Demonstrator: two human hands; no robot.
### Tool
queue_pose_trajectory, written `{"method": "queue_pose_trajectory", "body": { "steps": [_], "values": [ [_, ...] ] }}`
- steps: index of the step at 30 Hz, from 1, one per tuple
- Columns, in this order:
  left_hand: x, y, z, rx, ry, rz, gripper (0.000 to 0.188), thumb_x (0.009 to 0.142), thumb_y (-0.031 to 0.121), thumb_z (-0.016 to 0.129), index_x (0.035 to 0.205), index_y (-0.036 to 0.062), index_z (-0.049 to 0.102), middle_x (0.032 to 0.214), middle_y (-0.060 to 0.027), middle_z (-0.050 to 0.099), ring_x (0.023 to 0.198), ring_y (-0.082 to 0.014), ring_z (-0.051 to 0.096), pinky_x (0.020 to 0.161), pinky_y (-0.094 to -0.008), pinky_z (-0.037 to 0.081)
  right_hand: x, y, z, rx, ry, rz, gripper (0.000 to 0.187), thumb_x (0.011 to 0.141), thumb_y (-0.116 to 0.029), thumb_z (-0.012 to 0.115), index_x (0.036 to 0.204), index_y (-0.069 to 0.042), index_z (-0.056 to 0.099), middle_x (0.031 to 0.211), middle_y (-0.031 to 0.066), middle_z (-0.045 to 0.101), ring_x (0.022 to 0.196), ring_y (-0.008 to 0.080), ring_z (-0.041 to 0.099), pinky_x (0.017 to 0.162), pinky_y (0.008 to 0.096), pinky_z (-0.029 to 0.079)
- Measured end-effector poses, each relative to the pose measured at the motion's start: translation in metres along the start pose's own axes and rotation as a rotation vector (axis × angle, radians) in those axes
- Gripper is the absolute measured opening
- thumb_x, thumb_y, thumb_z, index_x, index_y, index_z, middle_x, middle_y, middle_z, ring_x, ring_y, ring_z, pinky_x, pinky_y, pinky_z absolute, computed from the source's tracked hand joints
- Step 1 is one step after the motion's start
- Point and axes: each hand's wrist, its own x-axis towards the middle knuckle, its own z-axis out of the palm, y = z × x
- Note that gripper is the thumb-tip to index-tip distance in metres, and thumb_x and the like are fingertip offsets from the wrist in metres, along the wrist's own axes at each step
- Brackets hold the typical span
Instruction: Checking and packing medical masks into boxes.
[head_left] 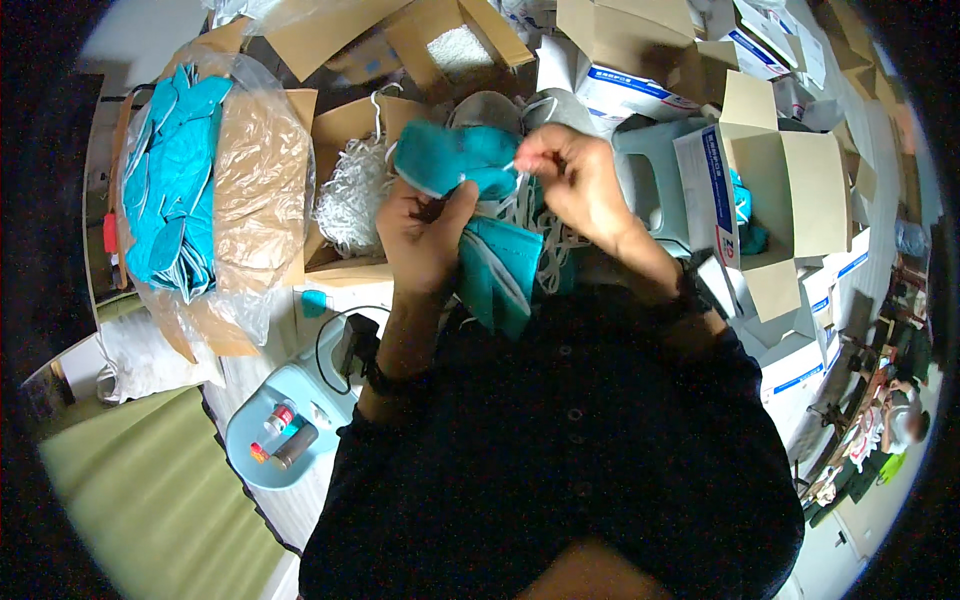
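In front of my chest, a teal face mask (440,155) is held up, its left part smeared by motion. My left hand (415,240) is closed on its lower edge, thumb on top. My right hand (580,190) pinches the end of a white elastic cord (513,166) at the mask's right side. Below my hands, more teal masks (508,262) with pale edges rest on my lap. Loose white cords (552,258) hang beside them. Beyond my left hand, a cardboard box (335,122) holds a tangled heap of white cords (352,198).
At left, a plastic-lined carton (262,190) holds a stack of teal masks (178,185). An open white-and-blue box (800,180) with teal pieces stands at right, by a grey-blue stool (640,170). A light-blue stool (250,440) at lower left carries bottles. A person (905,415) sits far right.
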Motion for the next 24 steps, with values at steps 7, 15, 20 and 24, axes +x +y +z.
{"method": "queue_pose_trajectory", "body": {
  "steps": [7, 15, 20, 24],
  "values": [
    [0.006, 0.03, -0.017, -0.201, 0.076, -0.156, 0.011, 0.083, 0.002, 0.063, 0.094, 0.0021, 0.063, 0.08, -0.001, 0.064, 0.066, -0.0066, 0.056, 0.058, -0.0212, 0.044, 0.006, 0.027, -0.012, 0.249, -0.054, 0.324, 0.012, 0.083, 0.001, 0.062, 0.094, -0.004, 0.067, 0.065, -0.0012, 0.059, 0.057, 0.0036, 0.05, 0.051, 0.019, 0.039],
    [0.018, -0.015, -0.014, -0.572, -0.17, -0.481, 0.005, 0.088, 0.006, 0.056, 0.091, 0.0043, 0.059, 0.057, -0.0004, 0.052, 0.042, -0.0076, 0.047, 0.037, -0.0207, 0.032, 0.004, -0.021, -0.009, 0.737, -0.125, 0.287, 0.017, 0.083, -0.004, 0.064, 0.101, -0.003, 0.065, 0.071, 0.002, 0.061, 0.064, 0.0045, 0.055, 0.055, 0.0188, 0.042],
    [0.017, -0.021, -0.006, -0.485, -0.11, -0.534, 0.016, 0.085, 0.011, 0.064, 0.098, 0.0032, 0.059, 0.061, -0.0011, 0.056, 0.046, -0.009, 0.051, 0.042, -0.0232, 0.039, 0.004, -0.024, 0.001, 0.456, -0.137, 0.05, 0.013, 0.085, 0.002, 0.059, 0.095, -0.003, 0.066, 0.078, -0.0015, 0.062, 0.067, 0.0042, 0.052, 0.058, 0.0201, 0.042],
    [0.009, 0.0, -0.006, -0.572, -0.113, -0.507, 0.019, 0.086, 0.016, 0.065, 0.098, 0.003, 0.059, 0.061, -0.0012, 0.057, 0.047, -0.0086, 0.051, 0.043, -0.0233, 0.04, 0.012, -0.007, -0.005, 0.042, 0.013, -0.014, 0.008, 0.08, 0.002, 0.06, 0.085, -0.003, 0.063, 0.071, 0.0023, 0.058, 0.063, 0.0061, 0.049, 0.056, 0.023, 0.04]
  ]
}}
